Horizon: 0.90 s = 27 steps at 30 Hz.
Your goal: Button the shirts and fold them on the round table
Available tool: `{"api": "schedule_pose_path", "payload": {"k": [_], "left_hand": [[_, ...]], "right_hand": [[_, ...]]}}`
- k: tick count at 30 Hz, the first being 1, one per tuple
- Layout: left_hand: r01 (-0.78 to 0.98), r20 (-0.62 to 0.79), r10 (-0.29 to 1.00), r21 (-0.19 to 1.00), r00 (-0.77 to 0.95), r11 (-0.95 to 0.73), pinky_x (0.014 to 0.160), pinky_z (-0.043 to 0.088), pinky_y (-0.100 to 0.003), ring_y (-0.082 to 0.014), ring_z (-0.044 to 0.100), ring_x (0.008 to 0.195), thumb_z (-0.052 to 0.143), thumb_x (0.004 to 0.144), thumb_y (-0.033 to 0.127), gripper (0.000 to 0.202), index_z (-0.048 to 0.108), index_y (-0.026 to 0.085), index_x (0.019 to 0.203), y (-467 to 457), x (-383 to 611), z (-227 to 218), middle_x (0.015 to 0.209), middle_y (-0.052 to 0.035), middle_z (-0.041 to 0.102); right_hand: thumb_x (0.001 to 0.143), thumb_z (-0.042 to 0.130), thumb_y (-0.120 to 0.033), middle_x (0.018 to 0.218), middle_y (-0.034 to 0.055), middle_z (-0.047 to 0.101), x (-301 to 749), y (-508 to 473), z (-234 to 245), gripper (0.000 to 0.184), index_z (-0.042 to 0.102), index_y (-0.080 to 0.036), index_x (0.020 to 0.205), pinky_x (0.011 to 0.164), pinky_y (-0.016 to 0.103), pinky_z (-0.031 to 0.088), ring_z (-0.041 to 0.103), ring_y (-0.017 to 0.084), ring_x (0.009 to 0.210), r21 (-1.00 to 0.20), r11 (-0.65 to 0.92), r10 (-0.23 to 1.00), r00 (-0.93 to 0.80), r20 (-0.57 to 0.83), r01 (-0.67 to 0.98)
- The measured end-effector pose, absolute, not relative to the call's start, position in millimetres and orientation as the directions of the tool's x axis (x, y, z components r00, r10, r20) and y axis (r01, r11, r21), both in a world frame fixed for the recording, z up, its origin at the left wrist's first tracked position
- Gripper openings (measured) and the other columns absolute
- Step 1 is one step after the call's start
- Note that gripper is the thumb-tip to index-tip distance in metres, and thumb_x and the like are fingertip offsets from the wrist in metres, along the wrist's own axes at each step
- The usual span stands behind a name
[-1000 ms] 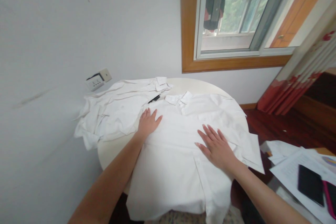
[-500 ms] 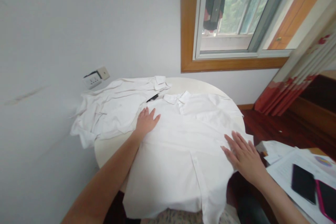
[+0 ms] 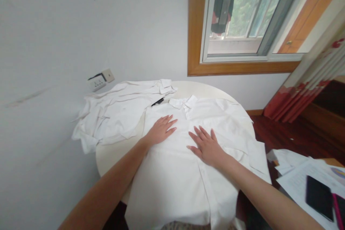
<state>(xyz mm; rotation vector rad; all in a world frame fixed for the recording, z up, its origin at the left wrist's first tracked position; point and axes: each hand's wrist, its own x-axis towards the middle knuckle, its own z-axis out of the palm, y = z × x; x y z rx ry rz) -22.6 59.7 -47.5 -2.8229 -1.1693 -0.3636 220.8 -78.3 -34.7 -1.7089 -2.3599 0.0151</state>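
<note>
A white collared shirt (image 3: pixel 172 172) lies spread over the round table, its collar toward the wall and its hem hanging over the near edge. My left hand (image 3: pixel 161 129) rests flat on the left chest of the shirt, fingers stretched out. Close beside it, my right hand (image 3: pixel 206 147) lies on the shirt right of the front placket, its fingers spread. Neither hand grips the cloth. A sleeve (image 3: pixel 257 154) drapes over the table's right edge. Left of the collar is a small black striped item (image 3: pixel 157 101), whose kind I cannot make out.
A second white garment (image 3: pixel 113 115) lies crumpled on the left of the cream table (image 3: pixel 107 158), against the wall. A socket (image 3: pixel 97 82) is on that wall. At lower right, papers (image 3: pixel 293 176) and a dark phone (image 3: pixel 319 196) lie on a surface. A curtain (image 3: pixel 296 90) hangs beside the window.
My right hand has moved left from the shirt's right side to near the placket. My left hand has slid right onto the chest. The right sleeve now lies further out over the edge.
</note>
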Motion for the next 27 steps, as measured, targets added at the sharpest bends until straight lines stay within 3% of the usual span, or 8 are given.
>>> {"api": "schedule_pose_path", "payload": {"k": [6,14,19,21,24,27], "left_hand": [[0.708,0.243,0.688,0.006,0.684,-0.706,0.114,0.026,-0.044,-0.0225,0.032,0.139,0.031,0.096,0.05,0.05,0.039,0.031,0.142,62,-24,-49,0.152,-0.0037,0.034],[0.711,0.251,0.686,-0.01,0.683,-0.704,0.113,0.026,-0.045,-0.023,0.032,0.139,0.03,0.096,0.049,0.05,0.039,0.031,0.142,62,-24,-52,0.151,-0.0038,0.035],[0.723,0.302,0.683,-0.032,0.665,-0.69,0.11,0.031,-0.041,-0.0226,0.039,0.134,0.035,0.095,0.045,0.046,0.047,0.027,0.137,59,-23,-45,0.146,-0.0059,0.043],[0.8,0.352,0.735,-0.072,0.58,-0.596,0.105,0.037,-0.042,-0.0252,0.046,0.127,0.038,0.094,0.039,0.042,0.053,0.023,0.13,57,-26,-36,0.139,-0.01,0.05],[0.946,0.45,0.832,-0.123,0.324,-0.301,0.091,0.045,-0.044,-0.0308,0.054,0.112,0.038,0.092,0.031,0.038,0.057,0.014,0.12,55,-36,-19,0.12,-0.0182,0.059],[0.991,0.429,0.897,-0.113,0.109,-0.066,0.078,0.049,-0.041,-0.032,0.059,0.097,0.036,0.092,0.033,0.038,0.055,0.008,0.113,59,-49,-9,0.1,-0.0207,0.062]], "right_hand": [[0.096,0.03,-0.054,0.153,0.0062,0.028,267,-93,-45,0.056,0.037,-0.026,0.144,0.115,0.047,0.02,0.023,0.022,0.142,-0.102,0.367,0.914,-0.337,0.225,0.925],[0.094,0.035,-0.054,0.153,0.0034,0.028,311,-123,-56,0.055,0.036,-0.03,0.144,0.113,0.05,0.023,0.024,0.023,0.142,-0.077,0.247,0.941,-0.22,0.258,0.966],[0.095,0.036,-0.05,0.152,0.0043,0.032,328,-132,-59,0.052,0.041,-0.029,0.142,0.113,0.049,0.026,0.03,0.022,0.14,-0.073,0.2,0.94,-0.17,0.295,0.977],[0.095,0.036,-0.05,0.151,0.0051,0.032,331,-133,-58,0.051,0.041,-0.028,0.142,0.112,0.048,0.027,0.03,0.022,0.139,-0.071,0.212,0.939,-0.183,0.292,0.975],[0.095,0.037,-0.049,0.151,0.0065,0.033,332,-132,-58,0.051,0.041,-0.028,0.142,0.111,0.049,0.028,0.029,0.023,0.14,-0.069,0.224,0.941,-0.198,0.275,0.972],[0.095,0.038,-0.048,0.152,0.0072,0.031,329,-130,-56,0.055,0.034,-0.028,0.145,0.11,0.052,0.028,0.027,0.025,0.141,-0.072,0.228,0.94,-0.2,0.275,0.971]]}}
